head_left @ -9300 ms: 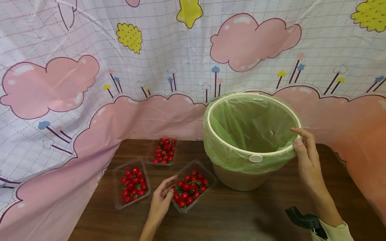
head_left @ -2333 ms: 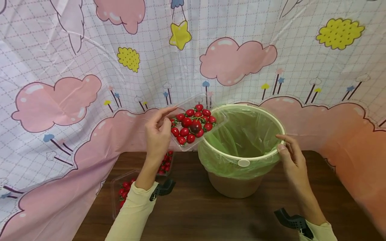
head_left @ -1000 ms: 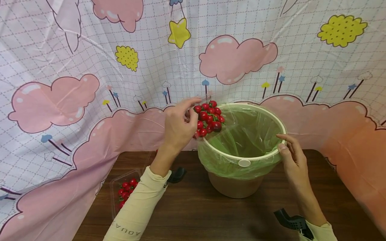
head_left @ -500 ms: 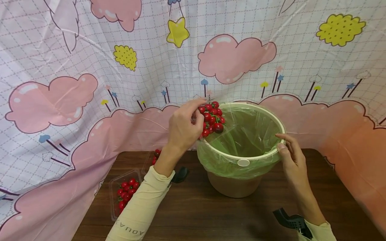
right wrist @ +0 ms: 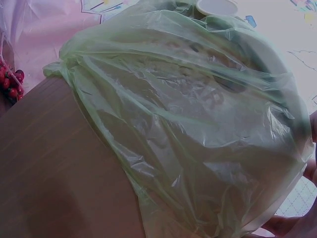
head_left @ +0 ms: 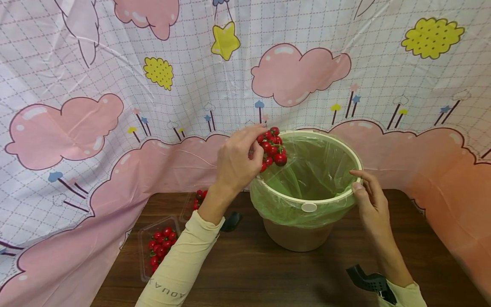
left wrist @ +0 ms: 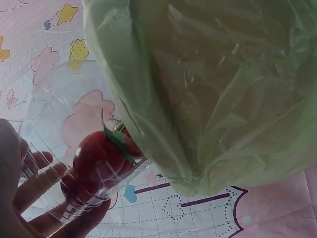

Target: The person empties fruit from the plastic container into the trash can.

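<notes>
Cherry tomatoes (head_left: 274, 147) in their clear plastic tray (left wrist: 69, 106) were flat on the worktop (head_left: 268, 273) at first; now that tray is up high, tipped over the left side of the bin (head_left: 299, 236).

Head view: the person's left grip (head_left: 241, 155) pinches the tray by its near end, with the fingers curled. On the other side, the right grip (head_left: 372, 200) pinches the bin's pale rim (head_left: 326, 200) between thumb and finger. A thin green bag (head_left: 291, 217) lines the bin and folds over its outside. Two more trays of tomatoes sit on the worktop, a left tray (head_left: 143, 260) and a back tray (head_left: 186, 207) partly behind the arm. The cloth (head_left: 215, 94) hangs close behind the bin. The most room for the tray looks to be rightward, over the bin's wide mouth.

Left wrist view: fingers show through the clear plastic, and a red tomato with a green stem sits next to the bag. I can't tell if the tray touches the rim. It should be light, slick and a bit bendy, so the stiff end edge seems best to hold, with no hard squeeze. Tomatoes could roll.

Right wrist view: the crinkly bag fills most of it, soft and likely slippery. Fingertips stay at the bin's edge.
</notes>
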`<state>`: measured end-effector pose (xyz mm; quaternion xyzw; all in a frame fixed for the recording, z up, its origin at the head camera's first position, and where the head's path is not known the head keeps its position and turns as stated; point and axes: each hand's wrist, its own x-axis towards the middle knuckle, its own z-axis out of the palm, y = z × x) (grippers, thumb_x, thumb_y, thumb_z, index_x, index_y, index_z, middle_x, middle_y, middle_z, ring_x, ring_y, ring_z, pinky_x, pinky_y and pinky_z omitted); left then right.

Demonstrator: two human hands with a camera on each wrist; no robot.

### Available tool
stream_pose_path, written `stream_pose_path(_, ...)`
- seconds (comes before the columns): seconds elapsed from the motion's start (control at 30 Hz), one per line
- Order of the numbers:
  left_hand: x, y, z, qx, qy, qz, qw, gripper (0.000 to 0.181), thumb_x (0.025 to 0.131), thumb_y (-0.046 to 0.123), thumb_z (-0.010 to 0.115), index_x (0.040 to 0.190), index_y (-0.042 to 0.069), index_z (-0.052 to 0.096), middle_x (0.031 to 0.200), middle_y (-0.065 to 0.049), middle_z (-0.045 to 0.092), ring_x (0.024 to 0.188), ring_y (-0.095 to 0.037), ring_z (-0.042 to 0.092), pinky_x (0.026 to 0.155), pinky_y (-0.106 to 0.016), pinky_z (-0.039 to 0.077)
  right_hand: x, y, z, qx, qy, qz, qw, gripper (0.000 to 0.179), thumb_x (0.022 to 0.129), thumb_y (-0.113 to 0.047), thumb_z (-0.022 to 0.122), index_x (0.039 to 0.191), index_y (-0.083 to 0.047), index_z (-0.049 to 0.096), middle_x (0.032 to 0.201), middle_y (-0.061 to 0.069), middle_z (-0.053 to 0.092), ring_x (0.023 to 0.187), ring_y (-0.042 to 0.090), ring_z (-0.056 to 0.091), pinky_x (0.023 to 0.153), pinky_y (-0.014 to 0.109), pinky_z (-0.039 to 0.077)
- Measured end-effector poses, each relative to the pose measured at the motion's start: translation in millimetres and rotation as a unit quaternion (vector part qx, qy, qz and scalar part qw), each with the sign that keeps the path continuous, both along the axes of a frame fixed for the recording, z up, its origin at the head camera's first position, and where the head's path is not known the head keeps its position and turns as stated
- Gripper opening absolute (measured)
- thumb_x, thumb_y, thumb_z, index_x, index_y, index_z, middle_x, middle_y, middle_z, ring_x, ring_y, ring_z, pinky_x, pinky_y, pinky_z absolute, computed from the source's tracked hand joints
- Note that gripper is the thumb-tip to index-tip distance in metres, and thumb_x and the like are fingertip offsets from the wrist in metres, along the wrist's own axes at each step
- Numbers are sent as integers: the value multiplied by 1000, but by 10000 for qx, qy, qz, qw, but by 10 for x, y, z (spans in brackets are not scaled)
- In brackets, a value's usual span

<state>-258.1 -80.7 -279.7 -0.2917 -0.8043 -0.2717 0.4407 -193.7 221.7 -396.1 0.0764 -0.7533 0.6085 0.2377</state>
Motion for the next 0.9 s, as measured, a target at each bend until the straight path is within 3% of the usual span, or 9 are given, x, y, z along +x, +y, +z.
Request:
stream_pose_path(0.3, -10, 6, -19, -71, 209, -10, 9998, 38, 87, 0, 53, 117, 8, 75, 123, -4, 73, 106, -23, 70, 72, -37, 58, -18, 0, -12, -13, 84, 27, 10000, 40, 110, -19, 44, 148, -10, 52, 157, 9, 43, 140, 16, 42, 98, 22, 39)
stream_pose_path(0.5, -14, 10, -26, -107, 265, -38, 9996, 38, 88, -1, 53, 118, 8, 75, 124, -3, 73, 110, -22, 69, 78, -38, 59, -16, 2, -9, 35, 90, 21, 10000, 40, 110, -19, 43, 149, -10, 51, 159, 8, 41, 141, 16, 41, 100, 22, 38)
stream_pose_path(0.9, -17, 59, -38, -518, 710, -111, 9961, 38, 87, 0, 55, 119, 7, 75, 126, -6, 72, 116, -24, 66, 83, -39, 60, -11, 3, -15, -5, 105, 9, 9999, 40, 110, -19, 44, 148, -9, 52, 158, 9, 42, 141, 16, 42, 102, 23, 38)
